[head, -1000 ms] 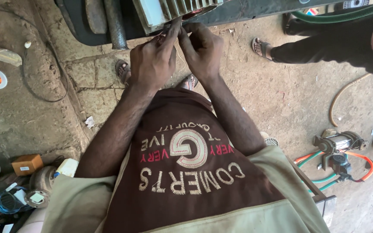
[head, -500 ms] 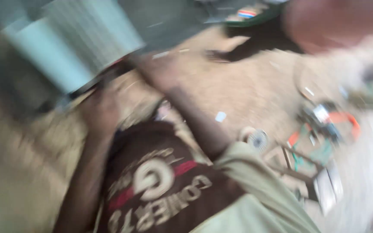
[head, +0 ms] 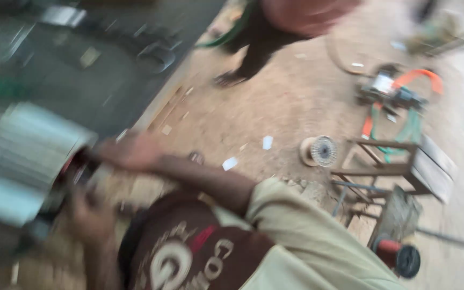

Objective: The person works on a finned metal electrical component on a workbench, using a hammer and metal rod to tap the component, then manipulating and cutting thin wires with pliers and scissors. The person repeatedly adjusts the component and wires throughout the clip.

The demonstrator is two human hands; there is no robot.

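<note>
Both hands at pale ribbed metal block point(head: 25, 161) — right hand point(head: 130, 153), left hand point(head: 89, 217); grip unclear, blurred.

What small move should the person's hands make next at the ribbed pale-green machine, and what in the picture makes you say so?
Probably a pause: hold both hands steady at the machine's end. The view is motion-blurred, the right hand and left hand rest at the red-rimmed end of the ribbed machine, and what the fingers grip cannot be made out, so steadying before any finer work seems wisest.

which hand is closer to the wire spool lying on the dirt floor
Right. The right hand is at the ribbed grey motor, left of the spool; the left hand is lower and farther left.
</note>
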